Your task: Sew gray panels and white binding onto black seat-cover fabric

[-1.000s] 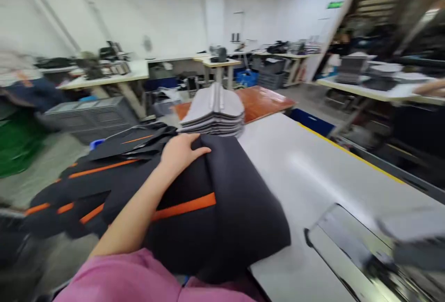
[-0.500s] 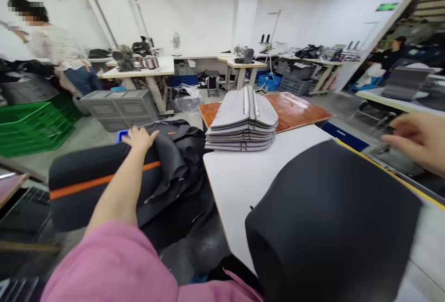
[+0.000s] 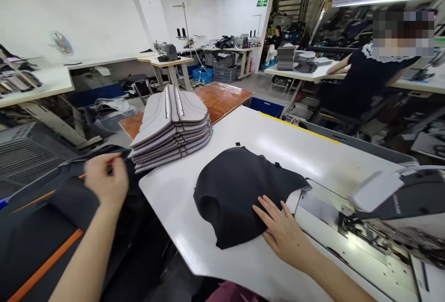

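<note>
My right hand (image 3: 283, 232) lies on a black fabric piece (image 3: 239, 195) with its fingers spread. The piece rests on the white table (image 3: 181, 228), its edges curved and its surface slightly puckered. To its right is a sewing machine (image 3: 389, 228) set into the tabletop. My left hand (image 3: 106, 179) is above the dark material with orange stripes (image 3: 45, 232), beside the table's left edge. Its fingers are bent and blurred, and I cannot make out whether anything is between them.
Stacked grey padded panels (image 3: 174, 130) stand at the table's far left corner. Behind them is a brown tabletop (image 3: 225, 98). A co-worker in dark clothes (image 3: 365, 74) sits at the back right. A grey crate (image 3: 31, 158) stands at left, and a blue bin (image 3: 267, 106) beyond the table.
The view has turned right. My right hand has come from the air at far right down onto the black piece, which now lies lower. My left hand has lifted off the striped material.
</note>
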Tool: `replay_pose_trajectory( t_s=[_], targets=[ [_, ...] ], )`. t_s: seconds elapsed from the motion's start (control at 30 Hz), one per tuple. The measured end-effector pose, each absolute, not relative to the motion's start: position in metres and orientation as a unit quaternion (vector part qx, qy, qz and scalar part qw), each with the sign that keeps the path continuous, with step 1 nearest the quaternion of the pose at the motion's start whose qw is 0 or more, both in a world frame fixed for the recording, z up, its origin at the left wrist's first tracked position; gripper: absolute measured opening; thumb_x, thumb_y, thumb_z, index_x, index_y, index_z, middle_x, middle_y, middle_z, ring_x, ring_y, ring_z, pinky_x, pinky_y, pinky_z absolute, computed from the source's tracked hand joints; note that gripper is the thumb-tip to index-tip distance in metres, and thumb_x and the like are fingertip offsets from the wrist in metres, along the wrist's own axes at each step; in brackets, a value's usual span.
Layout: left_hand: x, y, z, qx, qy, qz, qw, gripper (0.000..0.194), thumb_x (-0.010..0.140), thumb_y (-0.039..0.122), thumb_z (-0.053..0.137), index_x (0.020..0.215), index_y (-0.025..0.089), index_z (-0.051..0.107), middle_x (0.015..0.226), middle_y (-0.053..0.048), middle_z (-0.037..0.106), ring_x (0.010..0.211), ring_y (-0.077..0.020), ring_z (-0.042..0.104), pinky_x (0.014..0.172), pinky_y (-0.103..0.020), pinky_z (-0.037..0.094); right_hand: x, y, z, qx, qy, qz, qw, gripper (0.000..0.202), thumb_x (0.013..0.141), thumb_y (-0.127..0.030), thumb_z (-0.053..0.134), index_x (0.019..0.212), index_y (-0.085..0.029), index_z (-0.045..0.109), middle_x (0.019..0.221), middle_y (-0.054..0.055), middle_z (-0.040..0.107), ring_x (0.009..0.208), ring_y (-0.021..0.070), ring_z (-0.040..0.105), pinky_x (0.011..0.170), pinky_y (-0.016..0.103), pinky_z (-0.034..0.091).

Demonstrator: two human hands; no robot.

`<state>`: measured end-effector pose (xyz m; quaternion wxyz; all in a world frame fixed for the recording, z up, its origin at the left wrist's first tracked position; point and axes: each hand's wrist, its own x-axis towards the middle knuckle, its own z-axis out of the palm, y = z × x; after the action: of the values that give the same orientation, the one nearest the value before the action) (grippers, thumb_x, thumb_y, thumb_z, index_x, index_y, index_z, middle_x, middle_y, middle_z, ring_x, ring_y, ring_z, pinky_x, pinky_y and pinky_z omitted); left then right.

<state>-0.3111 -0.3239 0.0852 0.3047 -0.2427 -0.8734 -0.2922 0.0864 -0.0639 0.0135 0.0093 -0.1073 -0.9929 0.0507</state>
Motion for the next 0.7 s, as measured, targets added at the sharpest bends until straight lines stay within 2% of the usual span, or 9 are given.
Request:
replay_pose_trajectory(
  t_s=[0.07, 0.13, 0.17, 0.23, 0.3, 0.43, 0.57, 0.63, 0.7],
  targets=[
    [-0.262, -0.254, 0.101, -0.423, -0.828, -0.303, 0.208, 0.023, 0.091, 0.036, 0.037, 0.1, 0.024, 0.055, 0.1, -0.004, 0.061, 0.096, -0.0212, 0.058, 0.09, -0.037, 0.048, 0.077, -0.074, 0.008, -0.139, -0.987, 0.07, 0.041, 0.058, 0.083, -0.008, 0.036, 0.14, -0.019, 0.042, 0.147, 0.013, 0.038, 0.14, 0.0282, 0.025, 0.109, 0.06, 0.026],
    [-0.218, -0.187, 0.108, -0.606, -0.754, -0.236, 0.093, 0.024, 0.089, 0.032, 0.043, 0.104, 0.022, 0.059, 0.111, -0.007, 0.06, 0.104, -0.0208, 0.057, 0.094, -0.035, 0.046, 0.068, -0.078, 0.009, -0.186, -0.976, 0.095, 0.066, 0.049, 0.083, -0.004, 0.035, 0.127, -0.016, 0.055, 0.144, 0.015, 0.041, 0.139, 0.0284, 0.028, 0.109, 0.059, 0.026],
    [-0.203, -0.16, 0.112, -0.658, -0.721, -0.198, 0.09, 0.025, 0.088, 0.032, 0.045, 0.105, 0.021, 0.061, 0.116, -0.008, 0.059, 0.109, -0.0225, 0.055, 0.098, -0.037, 0.043, 0.067, -0.077, 0.012, -0.213, -0.967, 0.117, 0.076, 0.044, 0.083, -0.004, 0.034, 0.116, -0.015, 0.06, 0.144, 0.015, 0.041, 0.138, 0.0286, 0.029, 0.109, 0.058, 0.027],
    [-0.193, -0.119, 0.121, -0.686, -0.697, -0.173, 0.121, 0.029, 0.089, 0.031, 0.046, 0.111, 0.019, 0.06, 0.123, -0.01, 0.056, 0.115, -0.0253, 0.051, 0.105, -0.043, 0.036, 0.075, -0.065, 0.019, -0.247, -0.947, 0.185, 0.089, 0.037, 0.086, -0.009, 0.031, 0.104, -0.015, 0.064, 0.143, 0.014, 0.044, 0.136, 0.0278, 0.035, 0.109, 0.056, 0.03],
    [-0.204, -0.097, 0.135, -0.664, -0.703, -0.213, 0.142, 0.032, 0.089, 0.034, 0.049, 0.114, 0.016, 0.059, 0.123, -0.012, 0.056, 0.117, -0.0254, 0.05, 0.104, -0.041, 0.037, 0.093, -0.048, 0.025, -0.237, -0.93, 0.263, 0.095, 0.038, 0.091, -0.019, 0.028, 0.108, -0.019, 0.063, 0.132, 0.01, 0.056, 0.126, 0.0258, 0.048, 0.11, 0.053, 0.032],
    [-0.225, -0.084, 0.145, -0.635, -0.719, -0.276, 0.063, 0.038, 0.085, 0.045, 0.057, 0.108, 0.015, 0.061, 0.112, -0.01, 0.061, 0.106, -0.0214, 0.057, 0.097, -0.034, 0.045, 0.133, -0.034, 0.025, -0.149, -0.941, 0.293, 0.078, 0.035, 0.092, -0.033, 0.035, 0.109, -0.027, 0.064, 0.101, 0.003, 0.07, 0.108, 0.0264, 0.062, 0.108, 0.047, 0.038],
    [-0.183, -0.07, 0.097, -0.718, -0.661, -0.204, -0.073, 0.048, 0.079, 0.049, 0.066, 0.115, 0.017, 0.059, 0.122, -0.01, 0.059, 0.116, -0.0212, 0.053, 0.102, -0.031, 0.043, 0.141, -0.049, 0.013, -0.113, -0.96, 0.242, 0.082, 0.048, 0.082, -0.037, 0.05, 0.129, -0.028, 0.053, 0.131, 0.008, 0.056, 0.127, 0.0331, 0.046, 0.107, 0.05, 0.037],
    [-0.154, -0.058, 0.074, -0.763, -0.626, -0.108, -0.12, 0.037, 0.09, 0.045, 0.051, 0.113, 0.018, 0.061, 0.125, -0.01, 0.058, 0.119, -0.0217, 0.052, 0.101, -0.032, 0.043, 0.137, -0.049, 0.008, -0.122, -0.969, 0.186, 0.107, 0.062, 0.078, -0.034, 0.052, 0.139, -0.03, 0.043, 0.143, 0.008, 0.044, 0.133, 0.0361, 0.036, 0.106, 0.055, 0.036],
    [-0.143, -0.047, 0.072, -0.747, -0.642, -0.003, -0.172, 0.041, 0.094, 0.045, 0.038, 0.099, 0.017, 0.066, 0.111, -0.011, 0.065, 0.107, -0.0241, 0.059, 0.09, -0.035, 0.048, 0.135, -0.038, 0.004, -0.12, -0.977, 0.131, 0.122, 0.07, 0.075, -0.029, 0.052, 0.143, -0.034, 0.037, 0.147, 0.006, 0.039, 0.134, 0.0372, 0.034, 0.104, 0.057, 0.036]
  ],
)
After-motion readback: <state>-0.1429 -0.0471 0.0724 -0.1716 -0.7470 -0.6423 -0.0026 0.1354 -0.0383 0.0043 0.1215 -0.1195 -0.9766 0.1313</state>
